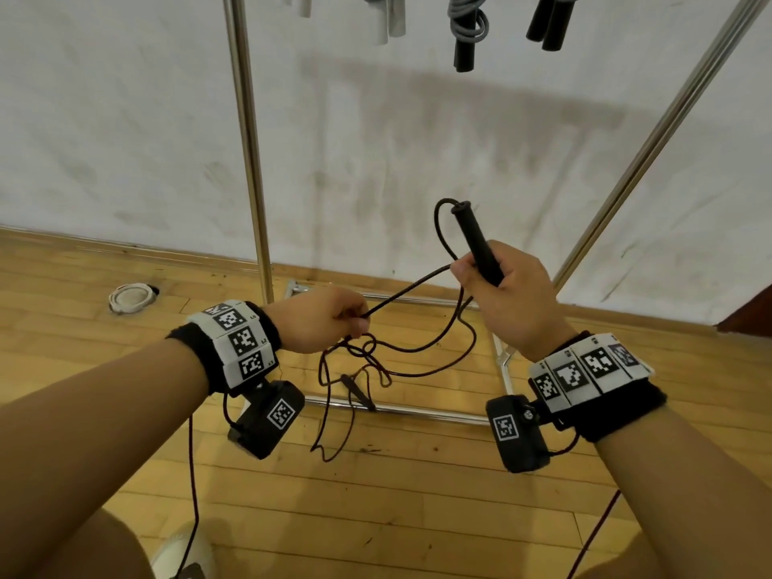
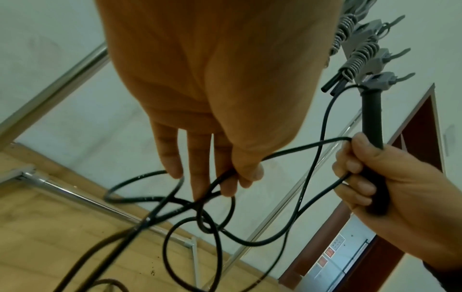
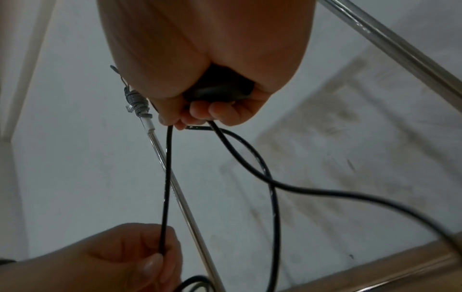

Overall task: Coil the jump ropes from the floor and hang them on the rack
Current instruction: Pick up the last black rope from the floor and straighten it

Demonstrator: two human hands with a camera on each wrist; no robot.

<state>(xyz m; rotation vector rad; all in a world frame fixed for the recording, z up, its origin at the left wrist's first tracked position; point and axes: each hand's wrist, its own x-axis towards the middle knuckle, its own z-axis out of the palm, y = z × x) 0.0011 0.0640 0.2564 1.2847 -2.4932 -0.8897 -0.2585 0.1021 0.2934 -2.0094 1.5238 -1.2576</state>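
My right hand (image 1: 497, 282) grips the upright black handle (image 1: 476, 240) of a jump rope, with a strand of its black cord caught in the same fist (image 3: 212, 110). My left hand (image 1: 334, 317) pinches the cord (image 1: 401, 292) a short way off, thumb against fingers (image 2: 240, 171). The rest of the cord hangs below both hands in tangled loops (image 1: 367, 357), trailing down to the wooden floor. The rope's second black handle (image 1: 357, 390) lies on the floor by the rack's base bar. Coiled ropes (image 1: 468, 27) hang from the rack above.
The metal rack's uprights (image 1: 248, 144) and base bars (image 1: 417, 409) stand right ahead against a white wall. A white coiled item (image 1: 131, 297) lies on the floor at left. A dark door frame (image 1: 747, 311) is at far right. My shoe (image 1: 184, 549) shows below.
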